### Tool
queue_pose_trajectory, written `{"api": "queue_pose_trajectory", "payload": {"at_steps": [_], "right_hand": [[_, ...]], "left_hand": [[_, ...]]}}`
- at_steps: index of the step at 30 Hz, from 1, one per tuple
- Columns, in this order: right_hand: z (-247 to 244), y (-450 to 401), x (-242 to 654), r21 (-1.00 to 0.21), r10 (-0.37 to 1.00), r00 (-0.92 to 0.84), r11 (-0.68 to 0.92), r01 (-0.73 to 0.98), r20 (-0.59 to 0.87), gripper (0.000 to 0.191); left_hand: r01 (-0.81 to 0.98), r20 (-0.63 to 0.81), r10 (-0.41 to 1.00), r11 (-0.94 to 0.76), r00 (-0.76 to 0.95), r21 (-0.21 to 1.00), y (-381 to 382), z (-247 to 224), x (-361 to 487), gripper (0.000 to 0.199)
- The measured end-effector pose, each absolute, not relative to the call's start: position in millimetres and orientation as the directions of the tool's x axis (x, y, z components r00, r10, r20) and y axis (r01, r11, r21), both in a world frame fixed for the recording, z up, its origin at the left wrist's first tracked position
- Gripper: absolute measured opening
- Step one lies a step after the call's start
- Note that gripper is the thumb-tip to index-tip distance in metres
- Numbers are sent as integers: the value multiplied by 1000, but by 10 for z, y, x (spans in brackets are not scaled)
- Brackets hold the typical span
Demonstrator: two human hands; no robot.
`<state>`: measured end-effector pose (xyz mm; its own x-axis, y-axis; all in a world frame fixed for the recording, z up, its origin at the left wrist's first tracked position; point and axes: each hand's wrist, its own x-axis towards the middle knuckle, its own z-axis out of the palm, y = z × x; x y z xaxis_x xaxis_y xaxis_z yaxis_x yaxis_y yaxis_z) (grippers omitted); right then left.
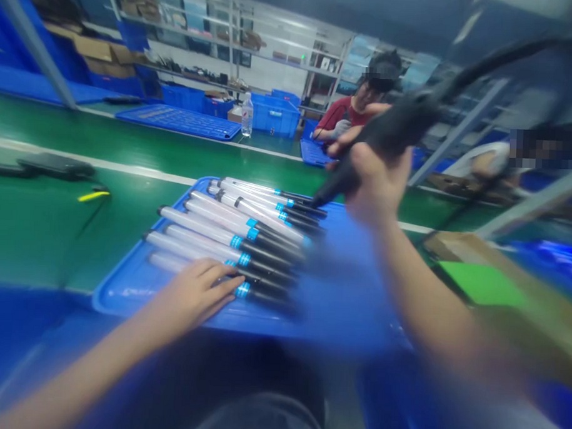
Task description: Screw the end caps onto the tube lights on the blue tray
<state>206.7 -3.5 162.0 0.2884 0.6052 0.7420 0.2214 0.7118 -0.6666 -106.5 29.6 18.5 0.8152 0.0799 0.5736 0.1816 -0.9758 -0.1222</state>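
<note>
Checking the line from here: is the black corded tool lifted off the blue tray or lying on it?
Lifted: the right hand holds the black corded tool up above the blue tray.

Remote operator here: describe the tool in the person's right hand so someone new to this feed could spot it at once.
On the green conveyor belt sits a blue tray of white-barrelled tools with blue bands. Above the tray's right side, the right hand holds a black corded tool, its tip angled down toward the tray. Unlike the tools lying in the tray, it is lifted clear and trails a black cable.
</note>
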Motion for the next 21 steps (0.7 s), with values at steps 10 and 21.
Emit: {"api": "queue_pose_trajectory", "payload": {"at_steps": [10,21], "right_hand": [[1315,-748,1925,-822,791,258,569,26,555,42],[1134,-721,1563,-819,790,289,572,-32,540,46]], "left_hand": [[146,497,59,-979,866,-138,200,278,-1016,33],[138,517,195,-980,834,147,-27,207,-893,13]]}}
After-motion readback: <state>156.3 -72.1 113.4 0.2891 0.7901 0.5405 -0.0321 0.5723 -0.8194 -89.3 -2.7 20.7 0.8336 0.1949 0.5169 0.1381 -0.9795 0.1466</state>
